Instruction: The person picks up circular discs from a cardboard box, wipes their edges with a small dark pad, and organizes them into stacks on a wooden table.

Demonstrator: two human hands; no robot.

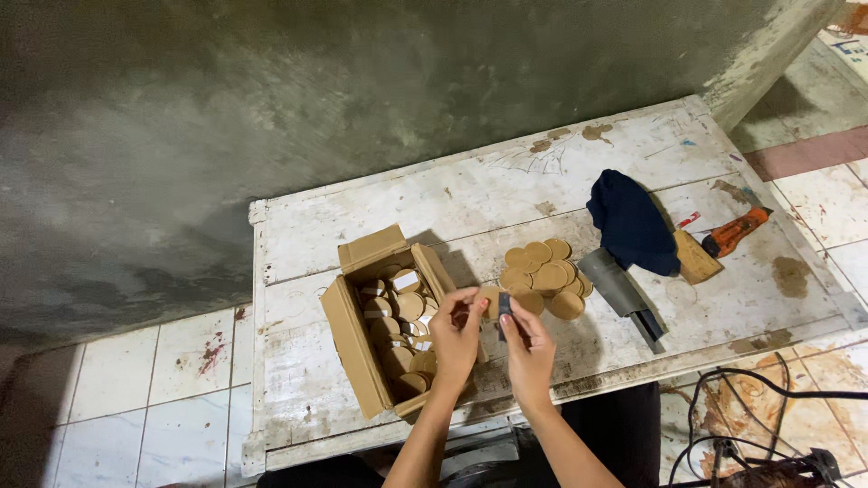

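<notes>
Wooden discs, round and tan, are the stock here. Left hand (pixel 457 330) pinches one disc (pixel 489 298) by its edge between thumb and fingertips, holding it upright above the table (pixel 307 380) so that its rim faces the other hand. Right hand (pixel 529 348) closes its fingers on a small dark pad (pixel 504 307), which touches or nearly touches the disc's right side; what the pad is made of cannot be told. Just left of the left fingers stands an open carton (pixel 348 343), flaps up, filled with more discs within easy reach. Just beyond the right fingertips lies a flat pile (pixel 547 271) of overlapping discs, kept apart from the carton. Farther right of the right fingers rest a grey roll (pixel 619 285), a dark blue cloth (pixel 633 226), a wood block (pixel 696 258) and an orange tool (pixel 732 232), all well clear of both hands. Cables (pixel 750 425) lie on the tiled floor at lower right.
</notes>
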